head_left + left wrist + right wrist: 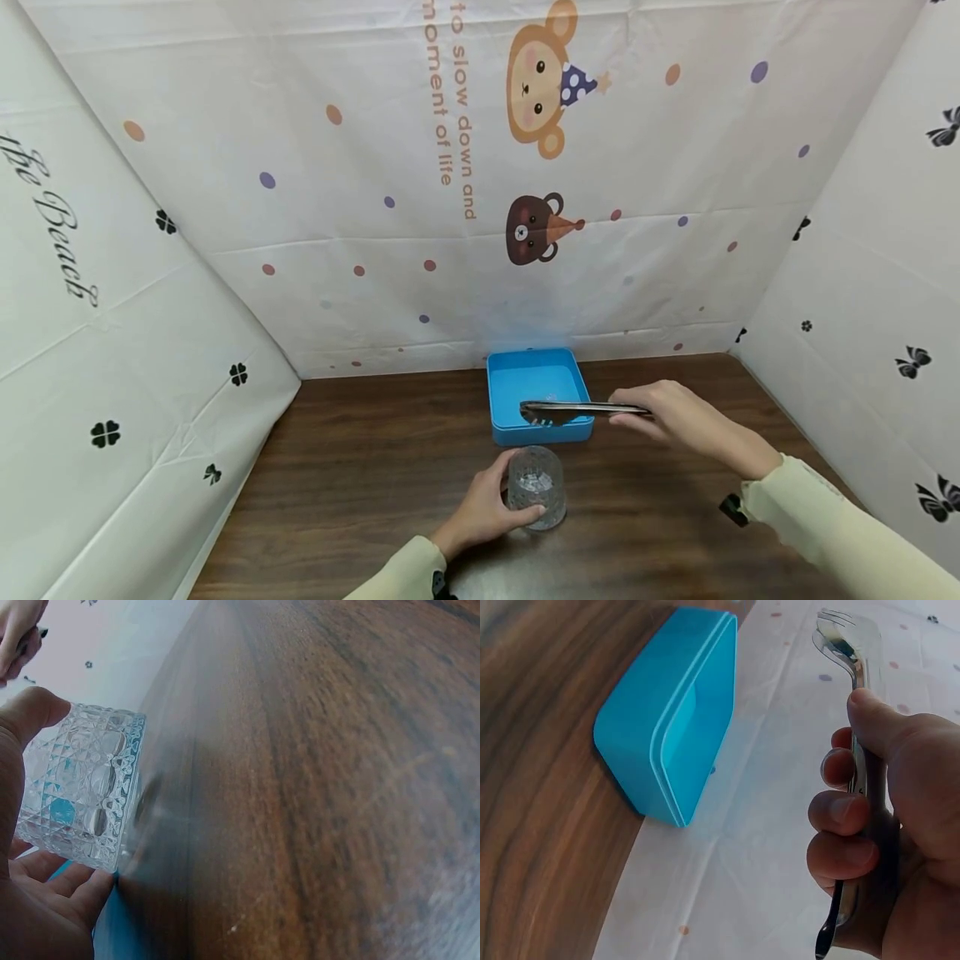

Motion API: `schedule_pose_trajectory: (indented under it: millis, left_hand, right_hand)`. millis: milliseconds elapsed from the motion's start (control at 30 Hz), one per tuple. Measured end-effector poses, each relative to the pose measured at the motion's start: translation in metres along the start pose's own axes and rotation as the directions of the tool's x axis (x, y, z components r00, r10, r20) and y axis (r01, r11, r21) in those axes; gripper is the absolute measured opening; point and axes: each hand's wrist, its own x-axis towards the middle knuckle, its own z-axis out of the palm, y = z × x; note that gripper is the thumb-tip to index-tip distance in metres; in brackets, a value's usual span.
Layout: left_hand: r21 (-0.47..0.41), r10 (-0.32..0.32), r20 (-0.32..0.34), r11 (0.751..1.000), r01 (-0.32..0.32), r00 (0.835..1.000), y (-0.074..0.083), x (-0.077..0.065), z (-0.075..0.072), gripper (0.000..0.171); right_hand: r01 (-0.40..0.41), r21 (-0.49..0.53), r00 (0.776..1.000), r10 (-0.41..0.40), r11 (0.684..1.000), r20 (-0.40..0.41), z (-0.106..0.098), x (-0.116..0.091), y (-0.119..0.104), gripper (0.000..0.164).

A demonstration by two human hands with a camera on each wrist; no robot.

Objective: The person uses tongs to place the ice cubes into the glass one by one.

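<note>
A clear, textured glass (553, 500) stands upright on the table, and my left hand (480, 510) holds it from the left, thumb and fingers around its side. Some clear pieces show inside the glass in the head view. The diamond pattern of the glass (82, 784) is plain in the left wrist view. My right hand (678, 417) grips a pair of metal tongs (585, 408), fingers wrapped about the handle. The tongs' fork-and-spoon tips (841, 641) point left, over the near part of a blue box (543, 434) in the head view.
The open blue box stands just behind the glass, close to the back wall, with a small clear bit visible inside. Printed white sheets (375, 233) enclose the brown wooden table (375, 450) at the back and both sides.
</note>
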Motion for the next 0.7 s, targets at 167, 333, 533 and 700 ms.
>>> schedule_pose_trajectory:
  millis: [167, 333, 533, 700]
  left_hand:
    - [-0.001, 0.022, -0.004, 1.0, -0.022, 1.0, 0.001, 0.0, -0.001, 0.076]
    - [0.006, 0.023, 0.0, 1.0, -0.023, 1.0, 0.001, 0.0, -0.002, 0.077]
    - [0.003, 0.007, 0.011, 1.0, -0.007, 1.0, 0.001, 0.0, -0.001, 0.078]
    - [0.005, 0.004, 0.006, 1.0, -0.004, 1.0, -0.001, 0.0, 0.0, 0.077]
  right_hand:
    - [0.048, 0.006, 0.999, -0.048, 0.999, -0.009, 0.0, -0.008, -0.009, 0.01]
    - [0.042, 0.006, 0.999, -0.042, 0.999, -0.003, 0.003, -0.013, -0.012, 0.006]
    - [-0.011, 0.0, 1.0, 0.011, 1.0, 0.023, 0.007, -0.016, -0.013, 0.005]
    - [-0.03, -0.026, 0.999, 0.03, 0.999, 0.02, 0.008, -0.018, -0.014, 0.009]
